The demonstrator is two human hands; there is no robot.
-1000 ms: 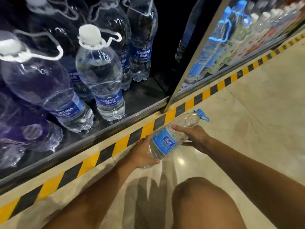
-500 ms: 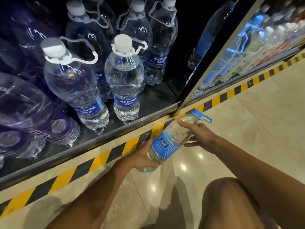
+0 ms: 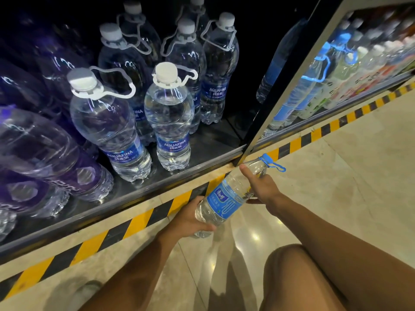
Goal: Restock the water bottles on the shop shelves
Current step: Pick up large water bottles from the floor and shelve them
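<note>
A clear water bottle [image 3: 226,198] with a blue label, blue cap and blue carry loop lies tilted in both my hands, cap pointing up and right toward the cooler's door frame. My left hand [image 3: 194,217] grips its base from below. My right hand [image 3: 258,187] holds its upper body, thumb laid over the shoulder. The bottle hangs just in front of the metal shelf [image 3: 202,149] edge. Several Aquafina bottles [image 3: 170,117] with white caps stand on that shelf.
Large purple-tinted bottles [image 3: 45,153] lie at the left of the shelf. A glass door [image 3: 336,75] stands at the right, with blue-capped and other bottles behind it. A yellow-black striped kerb [image 3: 134,223] runs along the base. My knee [image 3: 292,277] is below, over a shiny tiled floor.
The view has swung left and down, showing more of the shelf. The bottle, held in both hands, has risen closer to the shelf edge and door frame.
</note>
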